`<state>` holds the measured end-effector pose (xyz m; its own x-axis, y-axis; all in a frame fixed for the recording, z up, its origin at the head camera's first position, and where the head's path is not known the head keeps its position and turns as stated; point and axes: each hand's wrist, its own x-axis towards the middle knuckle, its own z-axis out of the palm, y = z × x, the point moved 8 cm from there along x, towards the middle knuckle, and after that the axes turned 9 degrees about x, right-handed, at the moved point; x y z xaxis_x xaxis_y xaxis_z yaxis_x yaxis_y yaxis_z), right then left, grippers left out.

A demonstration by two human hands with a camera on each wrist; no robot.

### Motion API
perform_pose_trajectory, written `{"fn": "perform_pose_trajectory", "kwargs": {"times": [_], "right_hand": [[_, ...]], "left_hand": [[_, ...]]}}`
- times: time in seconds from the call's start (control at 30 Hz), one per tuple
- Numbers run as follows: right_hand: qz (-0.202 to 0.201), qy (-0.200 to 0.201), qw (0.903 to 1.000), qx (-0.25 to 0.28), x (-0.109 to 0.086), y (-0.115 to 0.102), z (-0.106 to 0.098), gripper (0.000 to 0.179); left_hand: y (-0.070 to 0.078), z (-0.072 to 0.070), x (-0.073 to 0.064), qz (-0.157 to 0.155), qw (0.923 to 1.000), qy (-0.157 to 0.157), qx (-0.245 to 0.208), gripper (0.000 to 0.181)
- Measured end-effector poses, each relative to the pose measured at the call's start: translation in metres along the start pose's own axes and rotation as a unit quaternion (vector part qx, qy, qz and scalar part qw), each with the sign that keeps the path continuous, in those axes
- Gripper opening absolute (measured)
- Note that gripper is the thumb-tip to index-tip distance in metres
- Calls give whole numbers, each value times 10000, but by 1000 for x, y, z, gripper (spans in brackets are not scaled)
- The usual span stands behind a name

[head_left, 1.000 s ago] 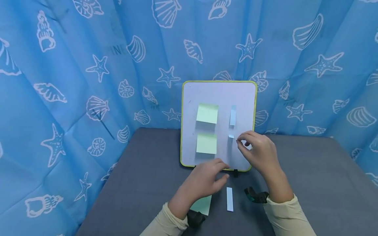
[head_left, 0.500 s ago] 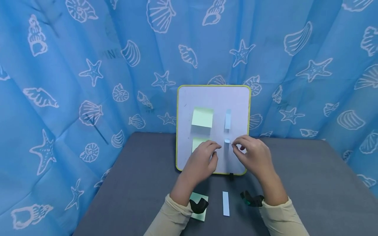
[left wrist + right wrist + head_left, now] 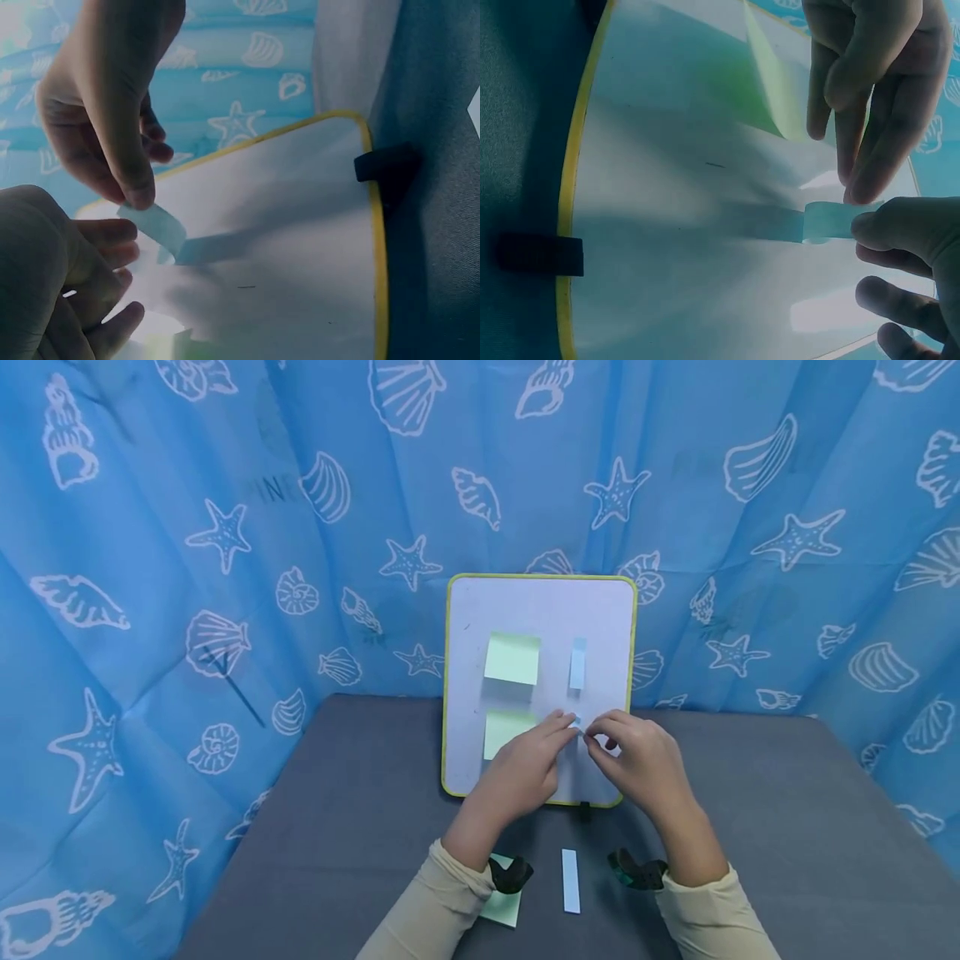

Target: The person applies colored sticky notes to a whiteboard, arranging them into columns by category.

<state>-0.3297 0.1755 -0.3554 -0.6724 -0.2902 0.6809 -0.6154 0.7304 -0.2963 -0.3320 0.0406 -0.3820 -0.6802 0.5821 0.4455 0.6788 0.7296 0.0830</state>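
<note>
My right hand (image 3: 637, 760) pinches one end of a small pale blue sticky note strip (image 3: 829, 220) between thumb and finger. The strip curls in a loop against the whiteboard (image 3: 540, 606), which has a yellow edge. From the other side my left hand (image 3: 521, 772) reaches in, its extended fingertips right at the strip's pinched end. Above them on the board hangs another blue strip (image 3: 577, 665). To the left are two pale green square sticky notes, the upper one (image 3: 512, 658) in full view and the lower one (image 3: 506, 731) partly behind my left hand.
The board leans upright on a grey table (image 3: 360, 827), with a black foot (image 3: 585, 811) at its lower edge. Nearer lie a loose blue strip (image 3: 571, 881) and a green note pad (image 3: 501, 907), partly under the left wrist. A shell-patterned blue curtain (image 3: 300, 527) hangs behind.
My left hand has moved up and right from the board's lower edge to the strip, now overlapping the lower green note. My right hand keeps its pinch, with the view shifting slightly.
</note>
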Motion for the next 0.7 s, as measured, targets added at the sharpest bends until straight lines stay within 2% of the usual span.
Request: {"fn": "perform_pose_trajectory", "kwargs": {"times": [0.13,0.33,0.5,0.7], "right_hand": [[9,-137,9999,-3,0,-1,5,7],[78,-318,9994,-81,-1,-2,8,7],[222,-605,9979,-60,-1,-1,12,7],[252,-888,9957,-22,-2,-2,17,9]], "left_hand": [[-3,1,-2,-60,9999,-14,85,48],[-2,9,1,51,9990,-366,241,58],[0,17,3,99,9981,-466,387,58],[-4,29,3,16,9961,-716,521,59]]}}
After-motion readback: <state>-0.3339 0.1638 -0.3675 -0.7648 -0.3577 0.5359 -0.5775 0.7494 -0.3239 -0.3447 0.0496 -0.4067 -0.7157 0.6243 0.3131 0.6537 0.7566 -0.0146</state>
